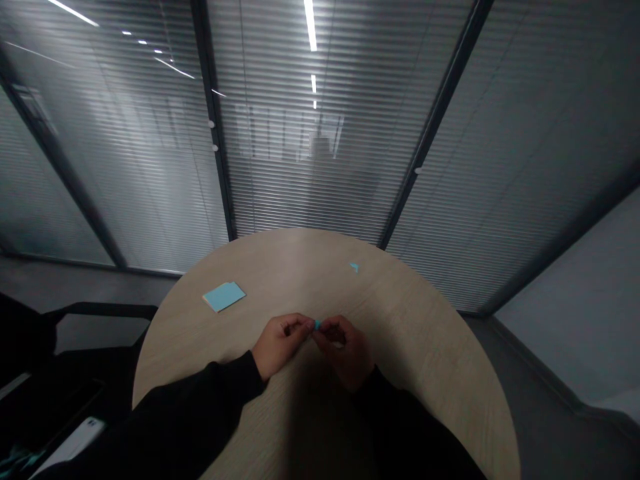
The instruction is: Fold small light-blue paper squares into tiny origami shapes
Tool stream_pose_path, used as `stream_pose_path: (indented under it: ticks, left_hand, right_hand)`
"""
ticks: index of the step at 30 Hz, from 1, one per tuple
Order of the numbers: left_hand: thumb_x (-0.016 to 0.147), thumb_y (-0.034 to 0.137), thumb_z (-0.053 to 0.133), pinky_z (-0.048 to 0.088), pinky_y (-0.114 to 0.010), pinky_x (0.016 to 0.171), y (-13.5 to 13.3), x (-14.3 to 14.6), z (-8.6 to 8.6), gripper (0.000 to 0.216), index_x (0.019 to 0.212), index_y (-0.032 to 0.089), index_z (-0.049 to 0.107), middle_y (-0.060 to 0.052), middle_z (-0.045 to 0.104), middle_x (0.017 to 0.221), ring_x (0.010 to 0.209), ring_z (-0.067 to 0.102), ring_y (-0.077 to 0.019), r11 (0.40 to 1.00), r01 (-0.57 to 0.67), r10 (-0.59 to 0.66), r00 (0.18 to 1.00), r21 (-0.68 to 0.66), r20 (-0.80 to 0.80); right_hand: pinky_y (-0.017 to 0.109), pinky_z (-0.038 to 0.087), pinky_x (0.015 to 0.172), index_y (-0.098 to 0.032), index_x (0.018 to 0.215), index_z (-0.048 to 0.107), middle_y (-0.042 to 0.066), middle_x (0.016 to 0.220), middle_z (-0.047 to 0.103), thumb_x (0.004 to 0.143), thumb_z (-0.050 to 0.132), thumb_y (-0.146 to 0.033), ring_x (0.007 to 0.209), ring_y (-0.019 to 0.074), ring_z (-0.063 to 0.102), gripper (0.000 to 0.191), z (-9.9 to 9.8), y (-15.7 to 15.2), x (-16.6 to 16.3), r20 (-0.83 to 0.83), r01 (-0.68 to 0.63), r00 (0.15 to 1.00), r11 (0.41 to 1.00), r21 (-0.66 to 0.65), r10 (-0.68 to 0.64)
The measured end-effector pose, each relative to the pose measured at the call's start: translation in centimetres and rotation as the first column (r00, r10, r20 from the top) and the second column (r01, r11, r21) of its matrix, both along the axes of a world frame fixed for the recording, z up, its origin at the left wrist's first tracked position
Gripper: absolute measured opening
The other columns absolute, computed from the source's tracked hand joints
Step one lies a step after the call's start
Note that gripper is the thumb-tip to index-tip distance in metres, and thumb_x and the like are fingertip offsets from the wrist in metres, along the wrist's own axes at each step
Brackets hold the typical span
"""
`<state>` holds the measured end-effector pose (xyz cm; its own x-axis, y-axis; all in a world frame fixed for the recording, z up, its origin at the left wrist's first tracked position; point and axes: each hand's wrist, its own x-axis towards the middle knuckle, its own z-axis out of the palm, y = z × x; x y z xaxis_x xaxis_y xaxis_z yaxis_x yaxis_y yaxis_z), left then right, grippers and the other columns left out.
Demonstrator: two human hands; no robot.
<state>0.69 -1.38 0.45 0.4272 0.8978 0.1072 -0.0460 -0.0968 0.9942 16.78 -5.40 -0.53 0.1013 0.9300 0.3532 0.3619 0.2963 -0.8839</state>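
Observation:
A tiny piece of blue paper [317,325] shows between the fingertips of both hands, mostly covered by them. My left hand [281,341] pinches it from the left, thumb and index finger together. From the other side my right hand [346,350] grips it in the same pinching way. Both hands are over the middle of the round table. To the left of them lies a stack of light blue paper sheets [225,297]. Farther off, to the right, rests a small folded-looking blue paper piece [355,267].
The round wooden table [440,373] stands close to a glass wall with blinds [310,187]. On the left is a black chair [105,309], its armrest near the table edge. A white box-like object [75,441] lies at the lower left.

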Motion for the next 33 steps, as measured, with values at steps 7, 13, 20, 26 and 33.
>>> stream_pose_path:
  ticks: [7,13,20,26,33]
  left_hand:
    - [0.077,0.049,0.066,0.034,-0.022,0.052,0.0,-0.3,-0.2,0.037,0.079,0.013,0.072,-0.002,0.063,0.061,0.053,0.048,-0.0106,0.999,-0.040,0.040,0.999,0.005,-0.022]
    - [0.078,0.045,0.068,0.040,-0.023,0.056,0.2,-0.3,-0.4,0.033,0.078,0.013,0.073,-0.005,0.068,0.069,0.059,0.055,-0.0131,0.998,-0.066,0.066,0.998,0.021,-0.021]
    - [0.080,0.043,0.067,0.040,-0.024,0.055,0.4,-0.2,-0.9,0.031,0.088,0.014,0.074,-0.005,0.070,0.070,0.058,0.056,-0.0134,0.981,-0.116,0.134,0.985,0.157,-0.110]
    - [0.081,0.038,0.065,0.041,-0.024,0.057,0.3,-0.2,-1.0,0.026,0.088,0.015,0.076,-0.005,0.070,0.071,0.060,0.054,-0.0130,0.938,-0.172,0.229,0.959,0.299,-0.166]
    - [0.077,0.040,0.068,0.037,-0.022,0.052,0.1,0.2,-0.8,0.030,0.089,0.013,0.072,-0.003,0.066,0.067,0.054,0.052,-0.0113,0.983,-0.119,0.133,0.986,0.140,-0.097]
  right_hand:
    - [0.029,0.051,0.064,-0.022,0.080,0.062,0.003,0.073,0.069,0.081,0.066,-0.034,0.067,0.0186,0.067,0.013,0.1,-0.1,-0.1,0.198,0.044,0.977,0.987,0.152,-0.074]
    - [0.030,0.050,0.070,-0.023,0.082,0.063,0.005,0.079,0.069,0.088,0.058,-0.030,0.073,0.0197,0.065,0.010,0.0,-0.1,-0.2,0.353,-0.009,0.930,0.955,0.296,-0.101]
    - [0.031,0.053,0.075,-0.022,0.090,0.064,0.007,0.087,0.072,0.091,0.054,-0.027,0.082,0.0209,0.069,0.011,0.0,0.0,-0.3,0.410,0.027,0.892,0.930,0.367,-0.188]
    - [0.029,0.054,0.071,-0.019,0.091,0.063,0.007,0.084,0.072,0.089,0.059,-0.031,0.077,0.0201,0.069,0.013,-0.3,0.2,-0.2,0.401,0.078,0.875,0.895,0.439,-0.272]
    - [0.028,0.051,0.067,-0.019,0.086,0.062,0.006,0.079,0.069,0.091,0.054,-0.025,0.074,0.0193,0.067,0.012,-0.8,0.4,-0.1,0.457,0.064,0.837,0.883,0.465,-0.301]
